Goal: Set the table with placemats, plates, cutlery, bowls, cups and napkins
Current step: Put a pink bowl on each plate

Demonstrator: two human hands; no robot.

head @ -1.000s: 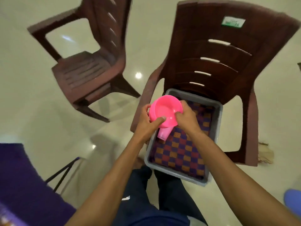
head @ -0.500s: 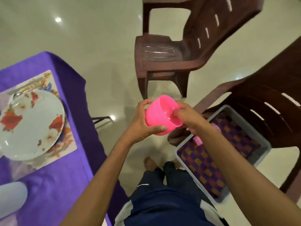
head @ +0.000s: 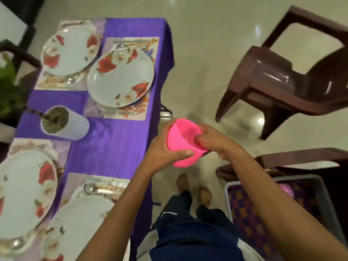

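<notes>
The view now takes in the whole purple-clothed table [head: 113, 144], with four floral plates on it. The pink bowl [head: 183, 143] now sits just off the table's near-right edge, away from the grey bin [head: 320, 221], which lies low right.

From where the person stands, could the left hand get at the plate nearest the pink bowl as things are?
Probably not at once. The left hand grips the pink bowl together with the right hand, so it is occupied. The way to the flowered plate across the purple cloth looks open otherwise.

home dining room, set table [head: 116, 144], plastic chairs [head: 282, 87], tiled floor [head: 197, 63]
</notes>
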